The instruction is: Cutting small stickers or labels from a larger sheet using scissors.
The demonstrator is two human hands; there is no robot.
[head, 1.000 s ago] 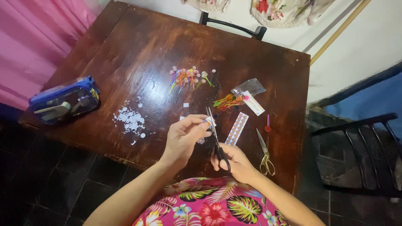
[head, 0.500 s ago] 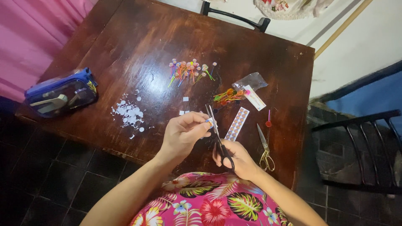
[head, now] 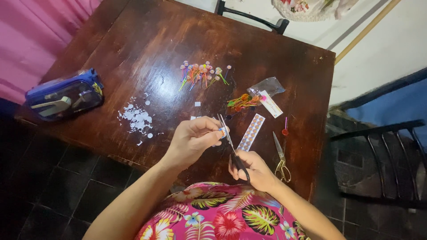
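Head view looks down on a dark brown wooden desk (head: 133, 53) with a worn, glossy top, standing on a floor of dark tiles (head: 49, 186). A pink curtain (head: 31, 40) hangs at the far left, a black chair back (head: 251, 17) shows behind the desk, and a second black metal chair (head: 378, 155) stands to the right beside a pale wall.

On the desk lie a blue zip pouch with a clear window (head: 64, 94), a scatter of small white paper cuttings (head: 135, 119), a cluster of coloured sticks with round paper heads (head: 202, 73), a second small bunch of orange and green sticks (head: 242, 102) just beside a clear plastic bag (head: 267, 86), a strip of round orange stickers (head: 251, 132), a single pink stick (head: 285, 127), and gold-handled scissors (head: 280, 158) lying unused.

Near the desk's front edge, the left hand (head: 193, 140) pinches a tiny orange and blue paper piece (head: 221, 132) between fingertips and thumb. It is very small and its detail is hard to make out. The right hand (head: 253, 169) is closed through the handles of black-handled scissors (head: 231, 144), whose blades point away and meet the paper piece.
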